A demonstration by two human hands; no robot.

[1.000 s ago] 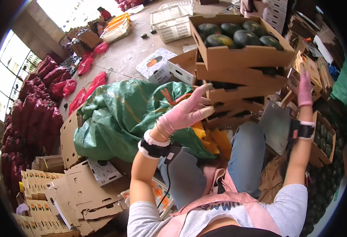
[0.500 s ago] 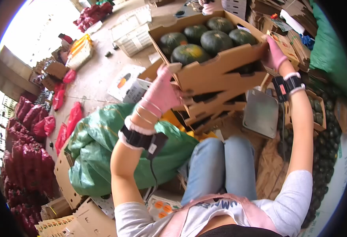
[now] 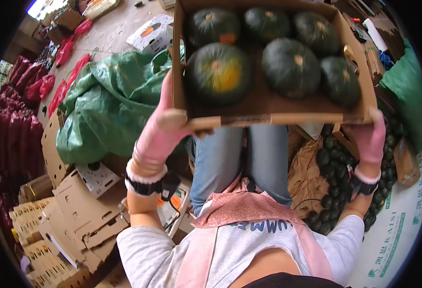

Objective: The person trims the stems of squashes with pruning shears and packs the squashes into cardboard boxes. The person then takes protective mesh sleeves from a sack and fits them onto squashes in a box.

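A shallow cardboard box (image 3: 278, 119) hangs over my lap between both hands, its inside facing me. Several dark green pumpkins lie in it; one pumpkin (image 3: 218, 73) carries a yellow-orange patch. My left hand (image 3: 165, 127), in a pink glove, grips the near left corner, thumb on the rim and fingers partly hidden below. At the near right corner, my right hand (image 3: 368, 137), also pink-gloved, is closed on the box, its fingers mostly underneath.
On the left lie a green sack (image 3: 105, 103), red mesh sacks (image 3: 21, 120) and flattened cardboard (image 3: 84, 216). A white carton (image 3: 151, 33) stands beyond the sack. Small dark round produce (image 3: 333, 168) is heaped at right beside brown paper (image 3: 309, 185).
Both hands have brought the box off the stack toward my body, over my lap. Its open top now faces me more. My view has tipped further down.
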